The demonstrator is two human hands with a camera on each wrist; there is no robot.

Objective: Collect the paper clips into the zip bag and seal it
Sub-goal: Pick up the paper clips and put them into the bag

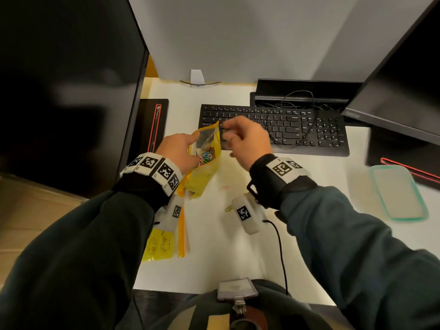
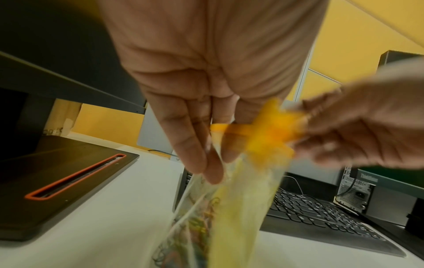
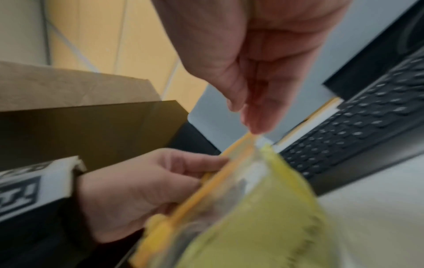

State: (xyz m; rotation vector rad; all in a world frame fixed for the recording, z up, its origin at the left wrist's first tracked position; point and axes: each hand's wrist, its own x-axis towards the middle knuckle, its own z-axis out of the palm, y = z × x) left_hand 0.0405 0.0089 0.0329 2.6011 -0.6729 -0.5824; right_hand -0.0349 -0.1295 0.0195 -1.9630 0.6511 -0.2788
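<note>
Yellow zip bag (image 1: 205, 153) pinched between left hand (image 1: 179, 148), right hand (image 1: 247, 139).

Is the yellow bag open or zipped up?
Open. The zip bag gapes at its top, showing the colourful paper clips inside, while both hands hold its rim.

A white desk (image 1: 214, 258) stands against a grey partition (image 1: 238, 32), with yellow wall panels (image 2: 367, 27) behind.
</note>
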